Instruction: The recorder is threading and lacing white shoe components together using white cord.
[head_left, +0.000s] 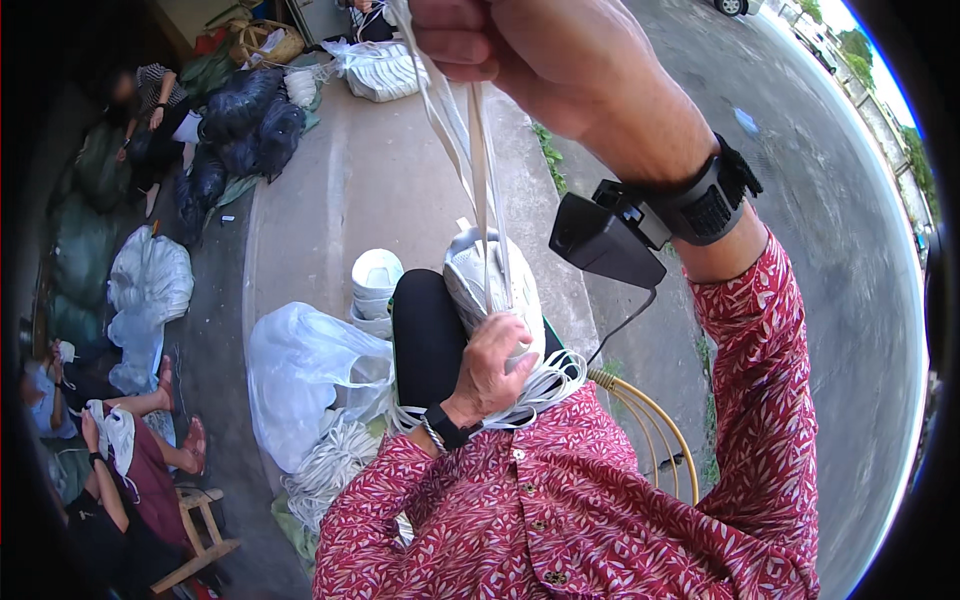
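Note:
A white and grey shoe upper (468,265) rests across my lap, over a dark-covered leg; whether it has a sole I cannot tell. My left hand (490,365) is curled on the near part of it, fingers bent against it. High above, close to the camera, my right hand (545,55) is closed on flat white shoelaces (480,150). These run taut from my fist down to the upper. Some fingers of that hand are cut off by the upper edge. Loose white laces (555,388) lie in loops on my lap beside my left hand.
Left of my leg stand stacked white cup-shaped pieces (376,270), a clear plastic bag (300,375) and a heap of white laces (335,465). Black bags (245,110) and a wicker basket (270,42) lie farther off. Other people sit at the left near a wooden stool (200,540).

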